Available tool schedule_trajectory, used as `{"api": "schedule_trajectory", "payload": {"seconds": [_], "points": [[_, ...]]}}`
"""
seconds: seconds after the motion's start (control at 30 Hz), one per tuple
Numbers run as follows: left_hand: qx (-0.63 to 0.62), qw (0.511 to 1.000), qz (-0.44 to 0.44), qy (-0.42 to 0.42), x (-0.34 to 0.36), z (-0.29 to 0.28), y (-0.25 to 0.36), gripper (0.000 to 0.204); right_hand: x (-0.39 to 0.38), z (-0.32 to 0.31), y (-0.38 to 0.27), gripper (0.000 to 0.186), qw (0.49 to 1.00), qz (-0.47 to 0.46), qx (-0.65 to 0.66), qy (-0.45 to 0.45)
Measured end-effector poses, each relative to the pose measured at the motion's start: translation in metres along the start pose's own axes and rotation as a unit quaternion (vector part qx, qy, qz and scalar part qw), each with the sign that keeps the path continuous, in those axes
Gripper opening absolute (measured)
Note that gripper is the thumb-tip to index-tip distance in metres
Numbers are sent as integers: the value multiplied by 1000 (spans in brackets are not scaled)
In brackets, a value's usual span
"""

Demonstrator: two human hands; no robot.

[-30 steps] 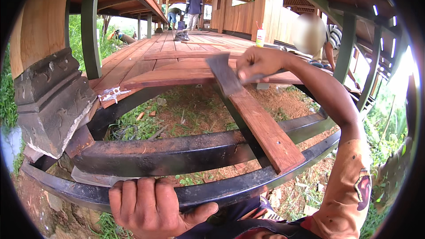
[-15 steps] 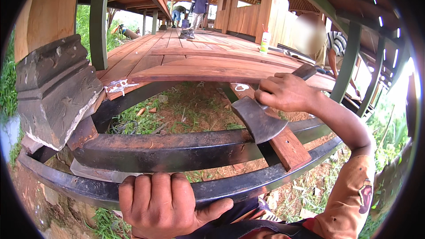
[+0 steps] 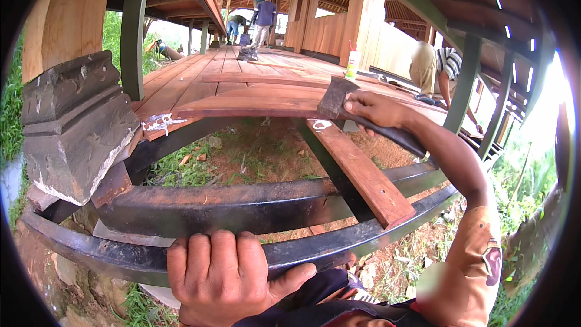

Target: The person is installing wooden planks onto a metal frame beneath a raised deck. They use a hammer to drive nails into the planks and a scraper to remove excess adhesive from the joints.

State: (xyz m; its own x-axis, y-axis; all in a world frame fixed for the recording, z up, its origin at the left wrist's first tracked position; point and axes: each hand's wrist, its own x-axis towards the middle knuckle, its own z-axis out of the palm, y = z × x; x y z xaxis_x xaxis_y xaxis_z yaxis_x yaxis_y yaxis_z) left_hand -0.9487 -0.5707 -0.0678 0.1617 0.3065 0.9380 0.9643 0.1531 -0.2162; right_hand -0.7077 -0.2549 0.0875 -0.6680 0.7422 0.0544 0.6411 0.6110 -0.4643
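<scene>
My right hand [image 3: 376, 111] is closed round a hatchet, close behind its dark metal head [image 3: 338, 97]. That head is at the near edge of a reddish floorboard [image 3: 254, 104]; whether it touches the wood I cannot tell. The dark handle runs down to the right beneath my forearm. My left hand [image 3: 221, 269] is wrapped over the front black metal beam [image 3: 327, 254], thumb stretched to the right. Between the hands, a short wooden strip [image 3: 363, 172] lies on a black crosspiece, with a white smear of what looks like glue [image 3: 321, 125] at its far end.
A carved grey stone post base [image 3: 75, 127] stands at left beside more white smears [image 3: 163, 122]. Open gaps between the beams show soil and grass below. A white bottle [image 3: 353, 63] stands on the deck. One person [image 3: 445, 66] crouches at right; others are farther back.
My right hand has turned the hatchet over: its head has risen from above the wooden strip to the floorboard's edge, and its handle now points down right. My left hand keeps its grip.
</scene>
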Motion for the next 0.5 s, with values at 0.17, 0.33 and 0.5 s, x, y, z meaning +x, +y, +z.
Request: {"api": "schedule_trajectory", "payload": {"seconds": [0.17, 0.33, 0.5], "points": [[24, 997, 36, 57, 5, 7, -6, 75, 17, 13, 15, 43, 997, -48, -5, 63], [4, 999, 15, 36, 8, 2, -4, 76, 9, 10, 0, 39, 999, -42, 14, 20], [4, 998, 9, 54, 9, 4, -4, 77, 6, 11, -3, 41, 994, -93, -58, -6]]}}
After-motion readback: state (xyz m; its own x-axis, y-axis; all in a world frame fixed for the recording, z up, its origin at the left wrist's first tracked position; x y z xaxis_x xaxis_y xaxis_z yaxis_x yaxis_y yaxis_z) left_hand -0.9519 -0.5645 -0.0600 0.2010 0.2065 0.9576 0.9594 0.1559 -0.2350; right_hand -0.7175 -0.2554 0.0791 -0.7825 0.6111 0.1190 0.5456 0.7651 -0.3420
